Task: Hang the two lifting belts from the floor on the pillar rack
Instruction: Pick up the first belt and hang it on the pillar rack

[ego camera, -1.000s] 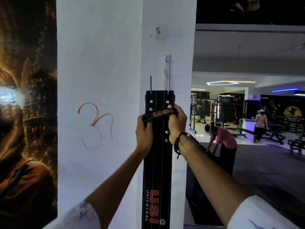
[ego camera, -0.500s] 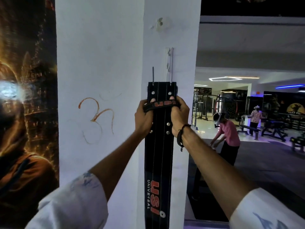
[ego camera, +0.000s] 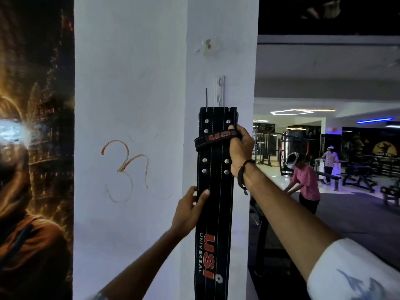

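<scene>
A: State of hands?

B: Right hand [ego camera: 239,148] pinches the keeper loop [ego camera: 216,139]; left hand [ego camera: 190,207] pinches the belt [ego camera: 214,191] edge, flat on the pillar [ego camera: 151,83].

A: Hazard?

B: Engagement with the rack [ego camera: 219,89] is hidden. If unseated, release probably drops the belt.
</scene>
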Tool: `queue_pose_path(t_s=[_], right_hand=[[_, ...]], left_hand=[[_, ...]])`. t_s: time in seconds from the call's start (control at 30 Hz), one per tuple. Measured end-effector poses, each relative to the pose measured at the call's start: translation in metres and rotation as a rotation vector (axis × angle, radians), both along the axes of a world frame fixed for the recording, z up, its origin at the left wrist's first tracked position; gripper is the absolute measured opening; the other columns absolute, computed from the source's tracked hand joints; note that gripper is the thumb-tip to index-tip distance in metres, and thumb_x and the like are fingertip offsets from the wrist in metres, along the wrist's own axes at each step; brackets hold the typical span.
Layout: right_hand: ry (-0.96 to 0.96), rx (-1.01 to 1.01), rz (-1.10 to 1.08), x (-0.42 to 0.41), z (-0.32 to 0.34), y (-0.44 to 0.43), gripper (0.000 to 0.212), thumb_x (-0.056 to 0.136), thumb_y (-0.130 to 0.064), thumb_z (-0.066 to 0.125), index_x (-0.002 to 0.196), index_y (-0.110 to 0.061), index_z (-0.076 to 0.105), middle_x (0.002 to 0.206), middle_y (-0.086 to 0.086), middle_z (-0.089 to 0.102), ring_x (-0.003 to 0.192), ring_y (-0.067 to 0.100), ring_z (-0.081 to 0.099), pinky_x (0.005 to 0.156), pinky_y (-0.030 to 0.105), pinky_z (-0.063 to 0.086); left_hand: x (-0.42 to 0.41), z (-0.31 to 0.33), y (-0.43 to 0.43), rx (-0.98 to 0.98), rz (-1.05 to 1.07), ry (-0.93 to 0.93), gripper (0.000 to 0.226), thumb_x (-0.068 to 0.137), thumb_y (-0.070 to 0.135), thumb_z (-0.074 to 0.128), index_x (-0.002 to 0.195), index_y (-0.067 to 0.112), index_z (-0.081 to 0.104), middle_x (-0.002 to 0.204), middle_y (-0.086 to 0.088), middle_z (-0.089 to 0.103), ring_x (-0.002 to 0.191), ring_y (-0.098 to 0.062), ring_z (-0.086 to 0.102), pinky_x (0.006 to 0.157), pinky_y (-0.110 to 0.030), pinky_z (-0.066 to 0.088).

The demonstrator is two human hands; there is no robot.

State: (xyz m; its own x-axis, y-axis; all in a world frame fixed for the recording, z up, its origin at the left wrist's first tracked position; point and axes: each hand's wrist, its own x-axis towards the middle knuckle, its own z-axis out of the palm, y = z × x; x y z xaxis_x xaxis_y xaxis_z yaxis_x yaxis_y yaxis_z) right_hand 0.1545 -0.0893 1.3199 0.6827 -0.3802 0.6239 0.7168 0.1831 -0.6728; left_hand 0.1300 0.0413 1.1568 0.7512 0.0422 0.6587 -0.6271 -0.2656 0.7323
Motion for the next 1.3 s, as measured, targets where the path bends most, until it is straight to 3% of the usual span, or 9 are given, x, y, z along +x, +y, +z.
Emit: queue_pose_path(t_s=[0.1, 0.2, 0.4, 0.53, 0.63, 0.77, 0.93, 1.07, 1.3], right_hand=[[-0.021, -0.053, -0.003, -0.001, 0.000, 0.002, 0.018, 0.096, -0.022, 0.058, 0.109, -0.021, 0.070, 0.094, -0.008, 0.069, 0.099, 0.017, 0.065, 0.090, 0.031, 0.054], [-0.024, -0.107, -0.010, -0.003, -0.011, 0.003, 0.019, 0.095, -0.019, 0.059, 0.111, -0.019, 0.070, 0.100, -0.002, 0.071, 0.102, 0.020, 0.067, 0.089, 0.032, 0.055], [0.045, -0.155, 0.115, -0.007, -0.028, -0.006, 0.026, 0.092, -0.012, 0.063, 0.118, -0.019, 0.066, 0.110, 0.004, 0.073, 0.106, 0.022, 0.068, 0.093, 0.039, 0.056], [0.032, -0.441, 0.314, -0.010, -0.034, -0.016, 0.066, 0.081, 0.010, 0.066, 0.138, -0.017, 0.048, 0.123, 0.008, 0.067, 0.114, 0.022, 0.065, 0.095, 0.034, 0.054], [0.087, -0.592, 0.466, -0.014, -0.033, -0.025, 0.090, 0.072, 0.021, 0.060, 0.146, -0.023, 0.033, 0.124, 0.010, 0.060, 0.097, 0.019, 0.065, 0.081, 0.032, 0.055], [0.061, -0.302, 0.760, -0.023, -0.036, -0.032, 0.069, 0.068, 0.005, 0.051, 0.135, -0.010, 0.050, 0.108, 0.011, 0.065, 0.085, 0.021, 0.066, 0.067, 0.031, 0.054], [0.146, -0.101, 0.333, -0.002, -0.049, -0.018, 0.051, 0.079, -0.027, 0.077, 0.124, -0.015, 0.058, 0.117, 0.007, 0.072, 0.103, 0.026, 0.071, 0.088, 0.046, 0.057], [0.085, -0.051, 0.165, 0.011, -0.059, -0.013, 0.049, 0.087, -0.017, 0.073, 0.124, -0.023, 0.042, 0.127, 0.003, 0.065, 0.105, 0.018, 0.067, 0.093, 0.040, 0.054], [-0.051, -0.177, 0.025, 0.045, -0.057, -0.015, 0.044, 0.091, -0.012, 0.066, 0.131, -0.029, 0.058, 0.133, -0.002, 0.061, 0.129, 0.009, 0.052, 0.106, 0.039, 0.047]], left_hand=[[0.003, 0.068, 0.000, -0.104, 0.009, -0.072, 0.032, 0.098, 0.038, 0.056, 0.126, 0.026, 0.048, 0.097, 0.010, 0.070, 0.083, -0.005, 0.071, 0.067, -0.019, 0.056], [-0.007, 0.131, 0.002, -0.187, -0.097, -0.111, 0.057, 0.077, 0.021, 0.049, 0.133, 0.028, 0.037, 0.086, 0.004, 0.063, 0.066, -0.007, 0.062, 0.060, -0.024, 0.052], [-0.017, 0.164, 0.006, -0.217, -0.210, 0.096, 0.039, 0.089, 0.045, 0.046, 0.124, 0.025, 0.049, 0.107, -0.002, 0.062, 0.082, -0.014, 0.063, 0.061, -0.027, 0.049], [-0.001, 0.162, 0.012, -0.335, -0.178, 0.129, 0.039, 0.098, 0.013, 0.056, 0.127, 0.018, 0.030, 0.115, -0.008, 0.064, 0.086, -0.013, 0.066, 0.060, -0.026, 0.055], [0.003, 0.150, 0.015, -0.325, -0.197, 0.069, 0.065, 0.098, 0.005, 0.053, 0.144, 0.032, 0.016, 0.107, -0.004, 0.066, 0.091, -0.015, 0.067, 0.069, -0.028, 0.055], [0.008, 0.146, 0.008, -0.237, -0.215, 0.024, 0.059, 0.095, -0.001, 0.049, 0.145, 0.029, 0.038, 0.115, -0.010, 0.064, 0.095, -0.017, 0.065, 0.081, -0.032, 0.058], [0.009, 0.136, -0.009, -0.172, -0.177, -0.056, 0.044, 0.092, 0.000, 0.041, 0.130, 0.021, 0.043, 0.104, -0.009, 0.059, 0.082, -0.017, 0.059, 0.070, -0.031, 0.052], [0.025, 0.127, -0.014, -0.130, -0.144, -0.094, 0.036, 0.091, -0.002, 0.037, 0.123, 0.016, 0.038, 0.103, -0.005, 0.052, 0.081, -0.014, 0.054, 0.064, -0.022, 0.048], [0.062, 0.125, -0.021, -0.127, -0.133, -0.147, 0.029, 0.089, -0.001, 0.036, 0.114, 0.012, 0.040, 0.107, -0.008, 0.054, 0.089, -0.019, 0.057, 0.078, -0.038, 0.053]])
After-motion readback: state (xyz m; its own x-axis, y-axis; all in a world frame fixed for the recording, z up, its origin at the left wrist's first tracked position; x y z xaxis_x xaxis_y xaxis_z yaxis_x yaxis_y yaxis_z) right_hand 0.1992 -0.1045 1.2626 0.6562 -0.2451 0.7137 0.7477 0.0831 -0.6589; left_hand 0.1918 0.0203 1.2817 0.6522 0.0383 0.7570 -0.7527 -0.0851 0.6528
